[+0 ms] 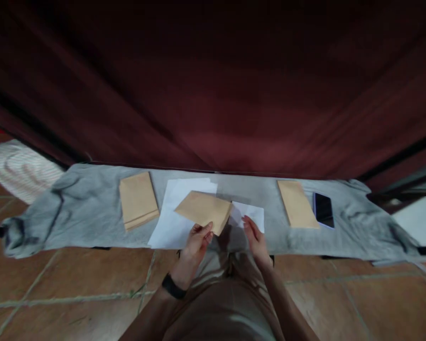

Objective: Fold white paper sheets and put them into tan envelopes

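Observation:
My left hand [198, 241] is closed on the near corner of a brown envelope [204, 210], held tilted just above the grey cloth [74, 213]. My right hand [254, 238] rests with fingers stretched out on a small folded white paper [250, 214] lying right of the envelope. Under the envelope lies a stack of white sheets [175, 213]. A dark band sits on my left wrist.
A pile of brown envelopes [137, 200] lies at the left on the cloth, another brown envelope pile [297, 203] at the right beside a dark phone [323, 210]. Dark red curtain [213, 94] hangs behind. Tiled floor [74, 284] lies below; a white object [417, 220] is far right.

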The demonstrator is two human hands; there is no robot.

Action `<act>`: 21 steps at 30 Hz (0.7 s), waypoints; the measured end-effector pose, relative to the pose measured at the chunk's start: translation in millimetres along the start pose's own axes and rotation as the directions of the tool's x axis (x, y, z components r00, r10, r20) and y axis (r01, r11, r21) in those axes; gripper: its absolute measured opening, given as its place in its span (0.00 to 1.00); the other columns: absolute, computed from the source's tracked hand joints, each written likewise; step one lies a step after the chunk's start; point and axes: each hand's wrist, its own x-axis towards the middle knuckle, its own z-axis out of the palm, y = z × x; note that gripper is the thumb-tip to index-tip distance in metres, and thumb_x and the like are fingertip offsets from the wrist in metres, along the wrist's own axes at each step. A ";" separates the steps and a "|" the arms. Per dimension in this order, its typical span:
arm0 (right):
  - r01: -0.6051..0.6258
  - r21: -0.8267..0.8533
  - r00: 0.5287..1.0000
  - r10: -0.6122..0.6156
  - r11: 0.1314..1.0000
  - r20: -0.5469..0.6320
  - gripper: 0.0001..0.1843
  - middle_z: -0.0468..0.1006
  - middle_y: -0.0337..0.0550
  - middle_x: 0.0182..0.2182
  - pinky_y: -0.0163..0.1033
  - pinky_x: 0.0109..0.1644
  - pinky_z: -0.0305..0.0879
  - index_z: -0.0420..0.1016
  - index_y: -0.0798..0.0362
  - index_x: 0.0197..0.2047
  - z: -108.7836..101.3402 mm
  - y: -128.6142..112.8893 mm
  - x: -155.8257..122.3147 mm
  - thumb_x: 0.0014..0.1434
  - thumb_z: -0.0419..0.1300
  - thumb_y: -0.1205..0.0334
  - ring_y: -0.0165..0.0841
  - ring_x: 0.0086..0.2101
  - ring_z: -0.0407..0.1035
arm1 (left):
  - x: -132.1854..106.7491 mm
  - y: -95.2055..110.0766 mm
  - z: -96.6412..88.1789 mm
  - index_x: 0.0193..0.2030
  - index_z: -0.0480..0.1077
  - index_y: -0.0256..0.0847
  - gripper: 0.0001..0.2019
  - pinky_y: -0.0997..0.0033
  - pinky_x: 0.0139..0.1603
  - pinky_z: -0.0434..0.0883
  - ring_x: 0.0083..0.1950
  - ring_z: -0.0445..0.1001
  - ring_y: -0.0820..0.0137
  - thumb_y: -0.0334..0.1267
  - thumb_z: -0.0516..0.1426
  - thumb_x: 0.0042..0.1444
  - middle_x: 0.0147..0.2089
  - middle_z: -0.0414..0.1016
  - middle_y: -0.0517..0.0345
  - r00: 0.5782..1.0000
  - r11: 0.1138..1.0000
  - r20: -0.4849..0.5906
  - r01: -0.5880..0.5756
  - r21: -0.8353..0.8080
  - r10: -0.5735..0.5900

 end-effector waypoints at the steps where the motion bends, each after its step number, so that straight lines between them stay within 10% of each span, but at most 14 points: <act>1: -0.089 0.121 0.995 0.085 0.989 0.043 0.29 0.80 0.50 0.55 0.52 0.63 0.67 0.77 0.49 0.57 9.1 -8.2 -1.5 0.63 0.58 0.38 0.44 0.56 0.72 | -3.5 -6.2 4.3 0.26 0.67 0.40 0.24 0.77 0.31 0.70 0.28 0.74 0.77 0.35 0.78 0.28 0.27 0.77 0.65 1.000 1.000 0.023 0.017 0.002 -0.017; 13: -0.469 0.524 0.881 0.335 0.710 0.335 0.20 0.84 0.39 0.33 0.38 0.37 0.74 0.81 0.50 0.38 23.6 -17.1 -5.0 0.42 0.72 0.52 0.34 0.30 0.76 | -9.6 -34.7 -7.8 0.30 0.73 0.40 0.14 0.76 0.34 0.71 0.31 0.75 0.75 0.31 0.73 0.39 0.32 0.79 0.65 0.984 0.985 0.097 0.141 0.100 -0.150; 21: -0.252 0.307 0.945 0.165 0.918 0.282 0.14 0.83 0.38 0.31 0.37 0.41 0.72 0.82 0.50 0.36 16.0 -6.0 1.5 0.52 0.65 0.50 0.35 0.34 0.74 | -36.0 -47.1 -7.3 0.39 0.76 0.41 0.14 0.73 0.38 0.74 0.35 0.78 0.71 0.41 0.71 0.48 0.38 0.81 0.57 0.934 0.927 0.211 0.218 0.305 -0.290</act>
